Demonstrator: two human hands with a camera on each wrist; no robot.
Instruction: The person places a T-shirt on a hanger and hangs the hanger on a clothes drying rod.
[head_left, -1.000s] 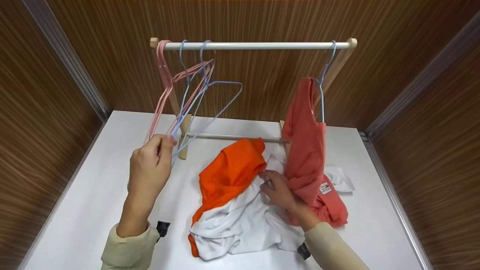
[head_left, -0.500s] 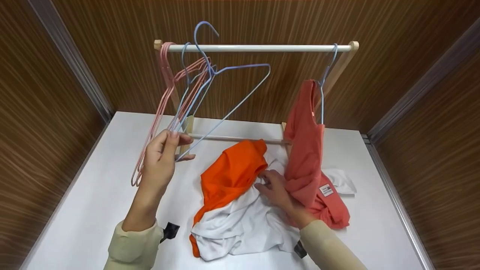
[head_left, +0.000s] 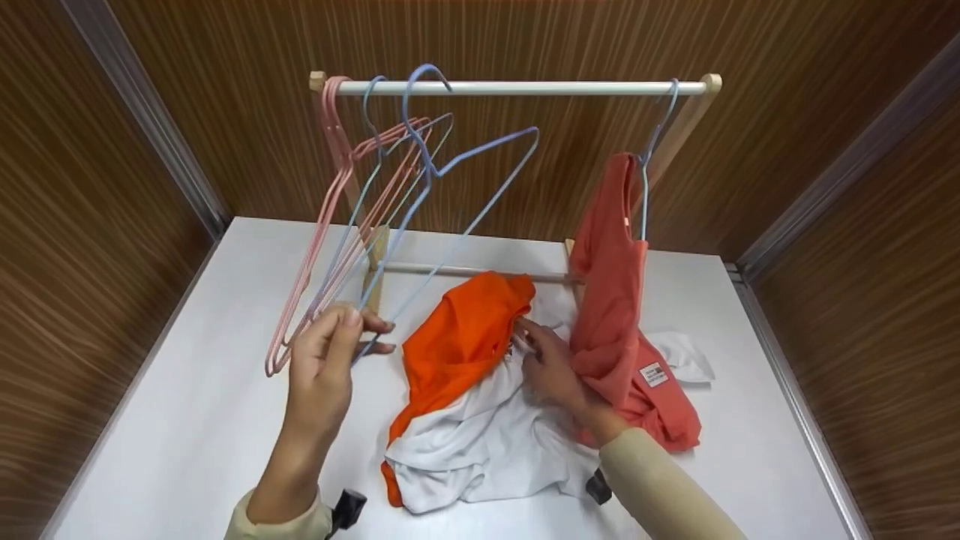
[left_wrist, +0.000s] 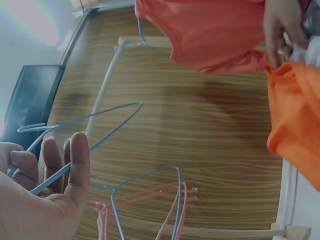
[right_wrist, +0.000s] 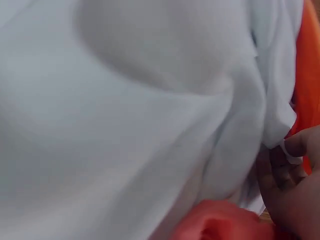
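Note:
My left hand (head_left: 322, 367) holds a blue wire hanger (head_left: 487, 146) by its lower part, between thumb and fingers. In the left wrist view the hanger (left_wrist: 115, 129) passes through the fingers, its hook apart from the rail. My right hand (head_left: 555, 367) is at the meeting edge of an orange garment (head_left: 450, 337) and a crumpled white garment (head_left: 510, 457). In the right wrist view thumb and fingers of the hand (right_wrist: 295, 190) pinch a bit of white cloth (right_wrist: 291, 152). Folds partly hide the grip.
A rack with a white rail (head_left: 555, 88) stands behind. Pink hangers (head_left: 330, 202) and another blue hanger (head_left: 370, 180) hang at its left end. A coral garment (head_left: 607, 300) hangs right, its lower part on the table. A small white cloth (head_left: 682, 356) lies beyond it.
My left hand has lifted the blue hanger off the rail, then lowered and tilted it slightly. My right hand stays by the orange and white garments, its fingers closing at their edge.

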